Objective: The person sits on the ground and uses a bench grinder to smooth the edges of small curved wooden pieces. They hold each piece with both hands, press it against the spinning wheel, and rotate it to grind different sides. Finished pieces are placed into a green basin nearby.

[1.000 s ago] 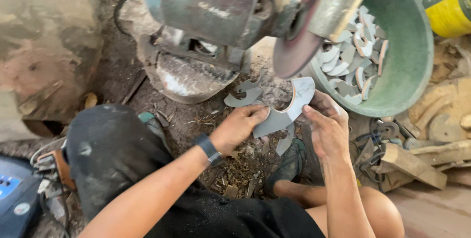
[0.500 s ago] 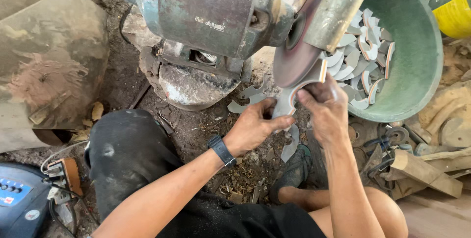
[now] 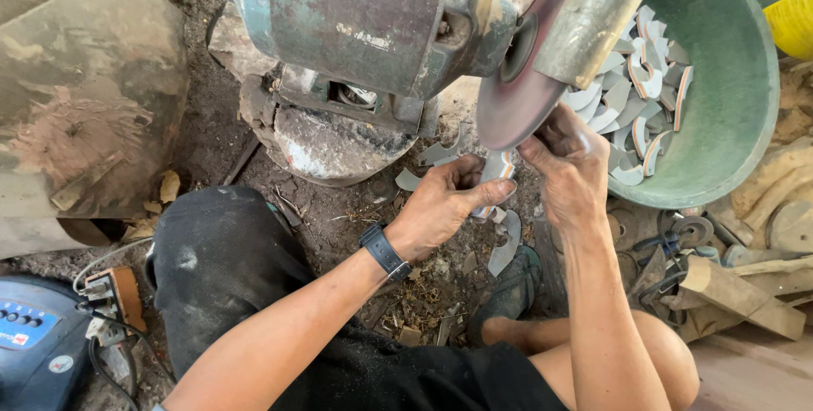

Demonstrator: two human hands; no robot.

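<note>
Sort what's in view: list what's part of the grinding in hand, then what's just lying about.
In use: left hand, right hand, curved piece, grinding disc, grinder, green basin of similar pieces.

Lying about: blue device, wood scraps, yellow container.

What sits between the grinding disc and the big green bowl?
In the head view, a tilted metal guard lies between the reddish grinding disc and the green plastic bowl; the right hand sits below.

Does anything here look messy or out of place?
Yes: a few curved grey pieces lie loose on the dirt under the hands, outside the green basin that holds the rest. Both hands press one piece to the grinding disc.
</note>
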